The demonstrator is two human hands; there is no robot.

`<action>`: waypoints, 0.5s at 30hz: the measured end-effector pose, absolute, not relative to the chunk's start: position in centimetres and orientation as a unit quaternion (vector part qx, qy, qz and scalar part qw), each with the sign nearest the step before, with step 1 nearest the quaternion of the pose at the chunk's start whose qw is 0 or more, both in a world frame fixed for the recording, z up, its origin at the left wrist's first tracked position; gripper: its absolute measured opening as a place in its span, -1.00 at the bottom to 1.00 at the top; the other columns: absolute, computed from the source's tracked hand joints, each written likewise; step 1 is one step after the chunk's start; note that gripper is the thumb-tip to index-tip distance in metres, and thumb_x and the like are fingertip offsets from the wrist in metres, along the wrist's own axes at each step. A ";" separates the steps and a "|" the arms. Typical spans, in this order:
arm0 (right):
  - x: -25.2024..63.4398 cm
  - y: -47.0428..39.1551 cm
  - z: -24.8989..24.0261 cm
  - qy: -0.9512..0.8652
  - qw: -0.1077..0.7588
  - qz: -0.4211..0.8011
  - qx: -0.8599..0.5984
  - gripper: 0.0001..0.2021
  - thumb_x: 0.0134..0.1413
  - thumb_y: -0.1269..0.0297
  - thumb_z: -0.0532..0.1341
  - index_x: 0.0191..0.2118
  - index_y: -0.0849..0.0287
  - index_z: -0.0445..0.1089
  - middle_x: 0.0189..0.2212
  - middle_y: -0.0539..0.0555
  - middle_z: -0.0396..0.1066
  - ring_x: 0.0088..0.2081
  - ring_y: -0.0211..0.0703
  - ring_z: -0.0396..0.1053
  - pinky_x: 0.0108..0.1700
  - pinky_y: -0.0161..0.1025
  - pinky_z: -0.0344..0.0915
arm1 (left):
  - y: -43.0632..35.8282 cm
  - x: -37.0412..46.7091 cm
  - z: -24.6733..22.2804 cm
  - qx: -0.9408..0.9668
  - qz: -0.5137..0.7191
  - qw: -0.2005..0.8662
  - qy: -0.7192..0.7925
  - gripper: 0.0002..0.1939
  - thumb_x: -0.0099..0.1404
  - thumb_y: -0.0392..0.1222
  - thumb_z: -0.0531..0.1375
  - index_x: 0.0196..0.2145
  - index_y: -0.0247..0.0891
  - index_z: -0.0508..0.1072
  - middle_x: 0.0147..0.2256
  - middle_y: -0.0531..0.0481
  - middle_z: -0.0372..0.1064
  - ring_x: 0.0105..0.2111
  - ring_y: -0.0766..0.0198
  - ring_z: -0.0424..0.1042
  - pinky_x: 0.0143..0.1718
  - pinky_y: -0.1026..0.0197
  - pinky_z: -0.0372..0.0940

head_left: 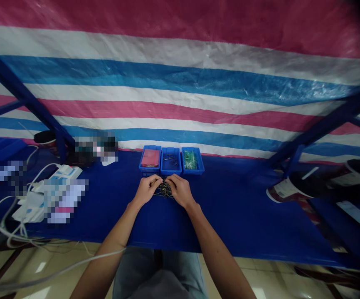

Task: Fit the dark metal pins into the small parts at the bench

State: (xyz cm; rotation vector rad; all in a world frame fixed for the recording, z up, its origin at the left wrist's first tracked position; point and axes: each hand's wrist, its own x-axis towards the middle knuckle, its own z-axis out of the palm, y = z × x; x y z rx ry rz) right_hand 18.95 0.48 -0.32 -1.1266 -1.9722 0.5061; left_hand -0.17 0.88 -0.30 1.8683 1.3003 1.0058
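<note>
Both hands meet over a small pile of thin metal pieces (165, 191) on the blue table (230, 216). My left hand (148, 187) is at the pile's left side, thumb and fingertips pinched together. From the right, my right hand (178, 189) reaches in with its fingers closed at the pile's upper edge. What the fingertips grip is too small to make out. Just behind the hands stand three small blue trays: one with pink items (150, 158), a middle one with dark metal pieces (170, 160), and one with green and clear items (190, 159).
A white power strip (58, 176) with cables lies at the left. Dark red and white tubs (287, 189) stand at the right. Blue frame bars (27, 91) rise on both sides before a striped sheet (180, 108).
</note>
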 end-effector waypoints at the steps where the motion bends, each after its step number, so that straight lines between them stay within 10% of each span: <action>1: 19.0 0.5 -0.3 -0.778 0.395 0.199 -0.446 -0.77 0.40 0.24 0.04 -0.19 0.10 0.44 -0.28 0.06 0.47 -0.28 -0.18 0.43 -0.20 -0.30 0.26 | 0.9 -0.2 -0.3 0.711 0.383 0.321 0.495 -0.64 0.39 0.03 0.10 -0.34 -0.32 0.50 -0.60 0.15 0.09 -0.57 0.39 0.05 -0.46 0.31 0.00; 15: 19.1 0.5 -0.1 -0.781 0.383 0.198 -0.452 -0.74 0.40 0.24 0.02 -0.22 0.11 0.44 -0.29 0.07 0.48 -0.30 -0.19 0.43 -0.22 -0.31 0.25 | 0.8 -0.1 -0.2 0.713 0.384 0.317 0.493 -0.61 0.39 0.05 0.09 -0.34 -0.32 0.50 -0.62 0.16 0.03 -0.57 0.39 0.03 -0.46 0.31 0.00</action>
